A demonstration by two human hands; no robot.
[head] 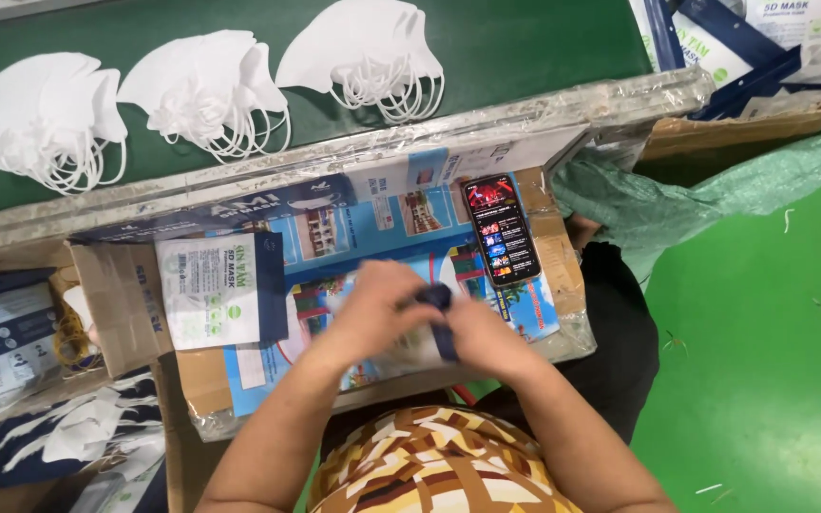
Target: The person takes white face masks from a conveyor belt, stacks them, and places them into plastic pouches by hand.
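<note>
Navy-and-white mask pouch [434, 328] sits between both hands, low over the middle of the cardboard surface [563, 256] with its colourful printed sheet. Left hand [382, 304] has its fingers curled tight on the pouch's upper edge; right hand [486, 334] has its fingers closed on the pouch's right side. A phone [500, 230] with a lit screen lies just beyond the right hand. A second, flat pouch [211, 290] lies to the left. White folded masks [206, 90] rest in stacks on the green belt [525, 47] above.
</note>
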